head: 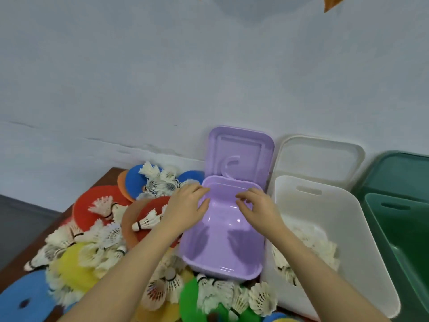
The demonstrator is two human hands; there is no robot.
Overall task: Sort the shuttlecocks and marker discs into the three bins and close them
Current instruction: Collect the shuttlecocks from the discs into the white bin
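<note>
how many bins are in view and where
3, side by side against the wall, lids open: purple bin under both hands, white bin to its right, green bin at the far right, partly cut off.

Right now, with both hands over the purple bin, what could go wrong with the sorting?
1. The purple bin sits among the loose shuttlecocks and discs; the left hand at its rim could nudge it and scatter them.
2. Its raised lid only leans near the wall and might drop onto the right hand.
3. The white bin already holds shuttlecocks, so items could get mixed.
</note>
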